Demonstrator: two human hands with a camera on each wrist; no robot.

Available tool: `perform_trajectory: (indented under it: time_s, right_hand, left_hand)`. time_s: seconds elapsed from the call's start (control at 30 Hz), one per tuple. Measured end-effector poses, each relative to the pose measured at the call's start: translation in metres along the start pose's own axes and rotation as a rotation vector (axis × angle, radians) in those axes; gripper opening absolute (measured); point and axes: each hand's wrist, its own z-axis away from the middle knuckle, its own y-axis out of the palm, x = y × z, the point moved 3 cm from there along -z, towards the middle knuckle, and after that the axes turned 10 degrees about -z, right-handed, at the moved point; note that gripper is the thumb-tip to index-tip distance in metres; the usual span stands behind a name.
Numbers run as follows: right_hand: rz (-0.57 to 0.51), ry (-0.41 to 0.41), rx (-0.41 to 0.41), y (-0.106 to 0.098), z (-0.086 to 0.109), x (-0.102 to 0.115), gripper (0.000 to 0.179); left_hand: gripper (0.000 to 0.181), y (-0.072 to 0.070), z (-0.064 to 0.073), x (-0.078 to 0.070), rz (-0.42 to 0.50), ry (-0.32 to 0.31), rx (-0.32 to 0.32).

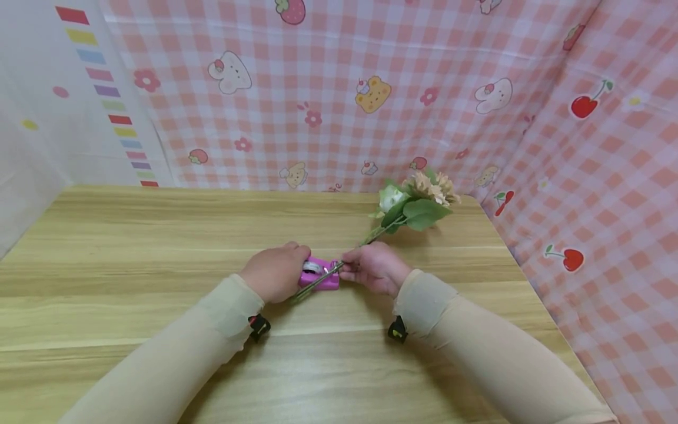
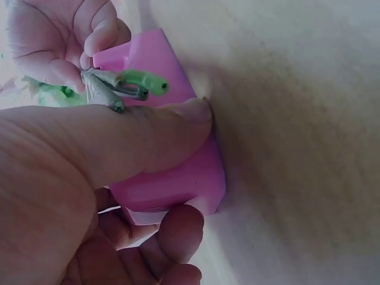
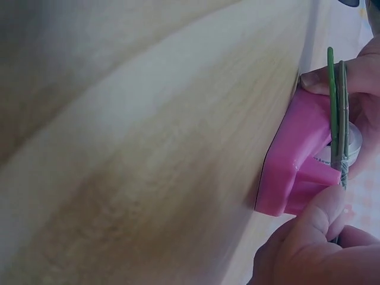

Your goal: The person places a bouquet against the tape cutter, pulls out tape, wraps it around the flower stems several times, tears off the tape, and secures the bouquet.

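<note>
Pink tape dispenser (image 1: 328,283) on wood-grain bench (image 1: 339,365), tape roll (image 1: 311,268) in it. Left hand (image 1: 276,272) at its left end, grip clasped round it. Right hand (image 1: 378,268) just right of it, grip pinching artificial flower stems (image 3: 340,113); 3 stem ends lie across the dispenser. White bloom (image 1: 391,198), peach bloom (image 1: 431,187) and leaves (image 1: 426,214) beyond it, rightward. Gingham cloth (image 1: 328,70) behind it.
</note>
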Motion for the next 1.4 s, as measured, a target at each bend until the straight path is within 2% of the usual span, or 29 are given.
perform_trajectory:
  time_s: [0.33,0.77,1.4]
  right_hand:
    - [-0.027,0.008,0.037,0.0012,0.0007,-0.0017,0.022]
    - [-0.037,0.0,0.036,-0.001,-0.0012,-0.0021,0.023]
    - [0.039,-0.004,0.043,-0.0036,0.0016,-0.0006,0.023]
  left_hand:
    - [0.035,-0.0004,-0.0019,0.0004,-0.003,-0.005,0.021]
    - [0.033,-0.0036,-0.0008,-0.0015,-0.016,-0.008,0.021]
    - [0.033,-0.003,-0.0009,-0.0019,-0.011,-0.003,0.011]
